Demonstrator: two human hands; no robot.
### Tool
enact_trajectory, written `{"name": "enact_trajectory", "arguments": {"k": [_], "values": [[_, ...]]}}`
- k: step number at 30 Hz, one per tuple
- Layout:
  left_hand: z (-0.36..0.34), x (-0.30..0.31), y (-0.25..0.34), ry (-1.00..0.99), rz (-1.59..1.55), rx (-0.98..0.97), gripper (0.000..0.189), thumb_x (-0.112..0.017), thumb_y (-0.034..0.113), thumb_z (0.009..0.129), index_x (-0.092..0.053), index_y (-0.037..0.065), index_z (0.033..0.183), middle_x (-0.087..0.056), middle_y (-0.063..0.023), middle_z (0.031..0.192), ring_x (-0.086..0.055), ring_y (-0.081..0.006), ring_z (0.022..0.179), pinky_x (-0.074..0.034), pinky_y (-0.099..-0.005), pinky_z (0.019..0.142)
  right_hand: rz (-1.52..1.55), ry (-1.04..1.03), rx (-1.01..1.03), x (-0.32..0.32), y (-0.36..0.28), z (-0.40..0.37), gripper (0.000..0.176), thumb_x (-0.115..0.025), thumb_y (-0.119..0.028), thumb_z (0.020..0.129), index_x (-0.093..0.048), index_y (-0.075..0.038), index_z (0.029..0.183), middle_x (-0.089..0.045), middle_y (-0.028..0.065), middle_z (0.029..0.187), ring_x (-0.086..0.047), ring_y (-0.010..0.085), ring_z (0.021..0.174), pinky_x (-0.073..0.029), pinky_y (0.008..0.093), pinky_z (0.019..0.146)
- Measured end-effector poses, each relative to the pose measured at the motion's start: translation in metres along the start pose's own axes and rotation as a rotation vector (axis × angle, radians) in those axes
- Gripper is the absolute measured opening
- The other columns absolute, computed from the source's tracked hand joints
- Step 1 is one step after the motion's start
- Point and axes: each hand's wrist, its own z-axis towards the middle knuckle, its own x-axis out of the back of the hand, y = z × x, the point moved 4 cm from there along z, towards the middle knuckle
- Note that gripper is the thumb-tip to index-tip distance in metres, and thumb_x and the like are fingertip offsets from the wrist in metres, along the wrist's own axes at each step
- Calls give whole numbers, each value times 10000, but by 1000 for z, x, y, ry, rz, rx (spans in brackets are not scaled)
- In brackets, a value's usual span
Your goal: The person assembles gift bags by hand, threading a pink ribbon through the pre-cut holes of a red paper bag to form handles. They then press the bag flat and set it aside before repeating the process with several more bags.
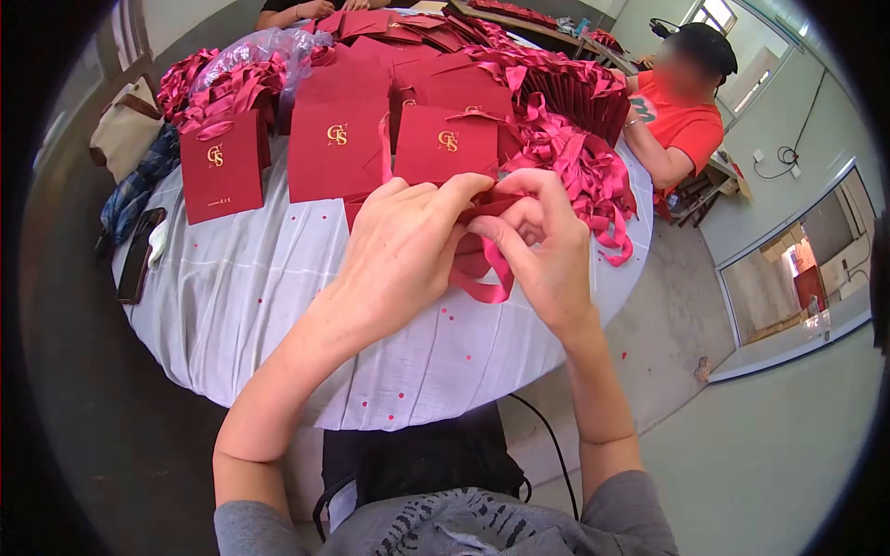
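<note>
My left hand [408, 236] is closed, its fingers bent over the edge of a dark red paper gift bag [351, 209] that it mostly hides. Beside it, my right hand [545, 255] curls with thumb and forefinger pinched at the same bag's edge. A pink-red ribbon [495, 290] hangs in a loop below and between both hands. Exactly where the ribbon meets the bag is covered by my fingers. Just beyond my hands lie flat red bags with gold lettering, among them a bag [448, 141] and another bag [336, 153].
On the white-covered round table [250, 320] a single bag [222, 171] lies at left near a plastic-wrapped ribbon pile [246, 83]. A ribboned bag stack [579, 157] fills the right side. A phone-like dark object [141, 255] sits at the left edge. A co-worker [681, 120] sits at right.
</note>
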Motion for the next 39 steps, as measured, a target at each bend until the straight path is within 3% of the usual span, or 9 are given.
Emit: {"name": "enact_trajectory", "arguments": {"k": [6, 10, 12, 14, 21, 25, 29, 34, 39], "values": [[-1, 0, 1, 12, -24, 6, 403, -614, -30, 748, -497, 17, 1131, -635, -99, 877, -611, -255, 799, -409, -346, 687, -526, -198, 289, 10, -23, 18, 187, -726, -201, 737, -651, -69, 847, -510, 79, 689, -542, 213, 659, -434, 336, 595], [-3, 0, 2, 32, -38, -5, 370, -620, -39, 745, -473, -7, 1083, -626, -111, 877, -607, -268, 803, -425, -366, 709, -276, -487, 216, 14, -21, 38, 168, -686, -201, 775, -668, -35, 794, -478, 120, 763, -505, 233, 739, -407, 354, 647], [-4, -1, 2, 53, -17, -18, 358, -633, -51, 732, -448, -15, 1037, -617, -119, 871, -601, -293, 804, -438, -376, 723, -224, -447, 294, 14, -22, 49, 202, -646, -196, 808, -654, -1, 754, -466, 101, 664, -476, 195, 628, -391, 335, 577], [-4, 0, 4, 47, -15, -15, 364, -640, -54, 727, -441, -17, 1029, -613, -123, 870, -598, -305, 803, -443, -379, 723, -344, -789, -22, 9, -17, 61, 189, -654, -171, 830, -666, 18, 835, -507, 46, 746, -495, 122, 704, -397, 265, 615], [-3, -1, 9, 91, 48, -56, 368, -647, -69, 690, -461, 5, 1000, -628, -121, 827, -597, -281, 699, -420, -356, 657, -518, -1007, -199, -2, -34, 81, 263, -681, -272, 736, -652, -16, 686, -435, -6, 498, -399, 84, 498, -311, 303, 471], [-6, -2, 8, 71, 7, 14, 396, -638, -60, 702, -479, 5, 1058, -623, -163, 890, -587, -351, 821, -441, -398, 726, -713, -1156, 57, -19, -30, 91, 243, -705, -278, 674, -673, -37, 671, -528, 14, 539, -467, 106, 531, -367, 311, 496], [-7, -5, 8, 71, -9, 105, 314, -625, -57, 727, -507, -10, 1015, -601, -168, 917, -580, -343, 861, -441, -394, 761, -539, -972, 32, -16, -15, 86, 296, -753, -285, 636, -718, -36, 794, -657, 109, 687, -606, 183, 637, -479, 327, 590], [-5, -3, 13, 27, -6, 106, 272, -591, -78, 755, -518, 5, 1004, -614, -123, 890, -581, -283, 827, -432, -361, 752, -194, -687, -157, -3, -3, 68, 205, -700, -157, 651, -699, 28, 741, -625, 137, 622, -589, 166, 584, -469, 319, 551], [-5, -3, 13, 37, 3, 103, 269, -590, -83, 752, -519, 6, 995, -610, -119, 871, -568, -283, 805, -427, -357, 735, -13, -525, -60, -3, 5, 67, 176, -696, -137, 681, -691, 35, 716, -596, 94, 566, -545, 117, 545, -434, 296, 505]]}}
